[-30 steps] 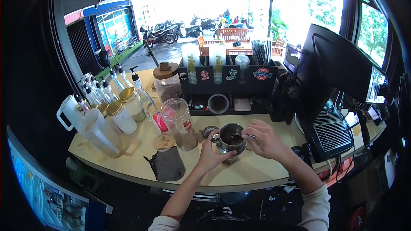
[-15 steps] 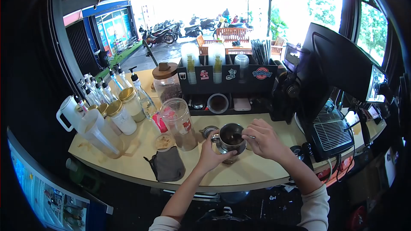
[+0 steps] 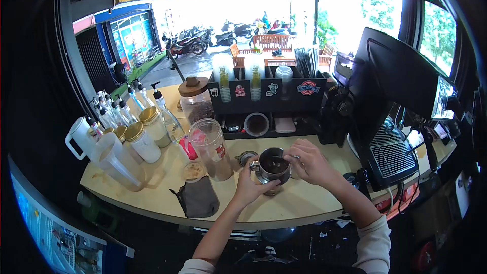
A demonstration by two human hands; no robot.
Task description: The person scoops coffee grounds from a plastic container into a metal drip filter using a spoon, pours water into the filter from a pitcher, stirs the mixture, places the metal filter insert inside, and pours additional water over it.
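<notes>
A metal drip coffee filter [image 3: 274,175] with a side handle and a wide flange sits on top of a small glass, mostly hidden beneath it. Dark coffee shows inside the filter. My left hand [image 3: 248,186] grips it from the left, fingers by the handle and thumb along the near side. Over the right rim, my right hand [image 3: 308,161] pinches a thin metal utensil, probably a spoon, whose lower end reaches into the filter. A round metal lid [image 3: 246,158] lies on the counter just left of the filter.
On the counter [image 3: 309,203] stand a tall clear jar [image 3: 211,152], a grey cloth [image 3: 199,199], a plastic pitcher [image 3: 120,165], gold-lidded jars [image 3: 143,144] and several pump bottles. A black cup rack [image 3: 269,94] stands behind; an espresso machine [image 3: 388,152] is at right.
The right hand and utensil have shifted slightly left over the filter. My left hand stays on the filter. The whole view has moved a little.
</notes>
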